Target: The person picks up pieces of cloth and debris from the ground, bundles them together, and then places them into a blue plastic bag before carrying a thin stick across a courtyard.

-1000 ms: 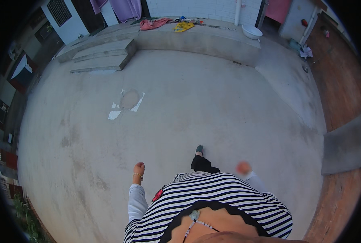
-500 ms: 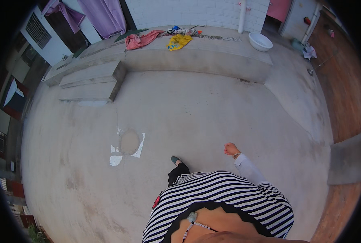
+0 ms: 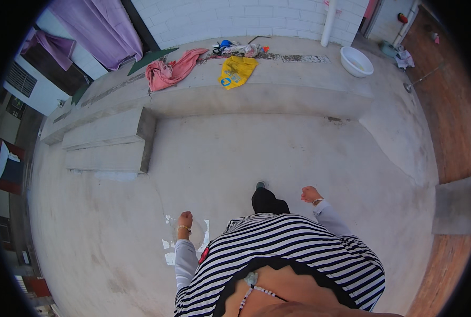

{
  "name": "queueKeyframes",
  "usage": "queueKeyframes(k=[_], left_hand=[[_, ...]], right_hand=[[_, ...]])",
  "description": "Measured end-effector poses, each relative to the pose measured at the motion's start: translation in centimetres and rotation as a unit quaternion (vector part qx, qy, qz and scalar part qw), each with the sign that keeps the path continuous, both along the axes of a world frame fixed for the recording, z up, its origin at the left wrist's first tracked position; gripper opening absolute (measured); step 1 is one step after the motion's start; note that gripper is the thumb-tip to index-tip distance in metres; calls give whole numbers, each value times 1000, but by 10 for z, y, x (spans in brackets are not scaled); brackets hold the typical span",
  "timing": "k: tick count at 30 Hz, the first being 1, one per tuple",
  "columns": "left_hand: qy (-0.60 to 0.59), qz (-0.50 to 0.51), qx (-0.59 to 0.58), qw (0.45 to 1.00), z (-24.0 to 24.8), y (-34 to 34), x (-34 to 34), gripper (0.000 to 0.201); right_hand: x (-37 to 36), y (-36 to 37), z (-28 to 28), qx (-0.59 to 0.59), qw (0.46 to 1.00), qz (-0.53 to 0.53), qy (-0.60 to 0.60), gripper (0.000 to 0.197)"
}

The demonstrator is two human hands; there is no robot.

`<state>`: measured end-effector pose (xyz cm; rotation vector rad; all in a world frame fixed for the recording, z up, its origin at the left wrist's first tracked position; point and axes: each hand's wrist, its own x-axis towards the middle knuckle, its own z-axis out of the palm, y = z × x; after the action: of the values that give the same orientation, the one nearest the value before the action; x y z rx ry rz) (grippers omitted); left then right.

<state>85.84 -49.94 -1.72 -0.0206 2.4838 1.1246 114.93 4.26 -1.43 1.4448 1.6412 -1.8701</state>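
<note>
My left hand (image 3: 185, 220), with a bracelet at the wrist, hangs over the concrete floor beside a patch of white marks. Its fingers are curled closed, and nothing shows in them. Farther right, my right hand (image 3: 310, 194), also with a bracelet, is loosely closed above bare concrete and holds nothing visible. Between them one of my feet, in a dark shoe (image 3: 261, 185), steps forward. Neither hand touches anything. Ahead on the raised ledge (image 3: 278, 98) lie a pink cloth (image 3: 174, 70), a yellow bag-like piece (image 3: 237, 72) and a crumpled multicoloured bundle (image 3: 241, 49).
A white basin (image 3: 357, 62) stands at the ledge's right end, near a white pipe (image 3: 328, 24). Concrete steps (image 3: 106, 138) jut out at the left. Purple curtains (image 3: 100, 31) hang at the doorway. A reddish-brown strip of ground (image 3: 447, 105) runs along the right.
I have moved forward, so the ledge, steps and cloths appear nearer. My left hand has come into view. A foot shows farther forward, and my right hand stays loosely closed.
</note>
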Motion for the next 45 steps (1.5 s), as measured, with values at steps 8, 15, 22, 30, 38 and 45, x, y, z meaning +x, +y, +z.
queueKeyframes(k=[8,15,22,30,38,45], left_hand=[[-33,-56,138,988,44,199,-225,27],[-212,-223,-170,936,-79,118,-280,26],[-312,-221,-185,905,-49,182,-482,26],[-27,-220,-35,975,-27,404,-899,23],[52,-298,73,950,-18,740,-1027,38],[46,-267,87,959,-110,883,-1037,61]], right_hand=[[-219,106,-31,-19,992,-119,-48,14],[-503,185,21,17,994,84,62,24],[-689,224,-1,-31,991,-80,105,22],[-789,266,-47,-33,985,-167,34,29],[-887,458,-94,439,896,-63,-12,53],[-1000,570,-120,501,864,-49,-5,68]])
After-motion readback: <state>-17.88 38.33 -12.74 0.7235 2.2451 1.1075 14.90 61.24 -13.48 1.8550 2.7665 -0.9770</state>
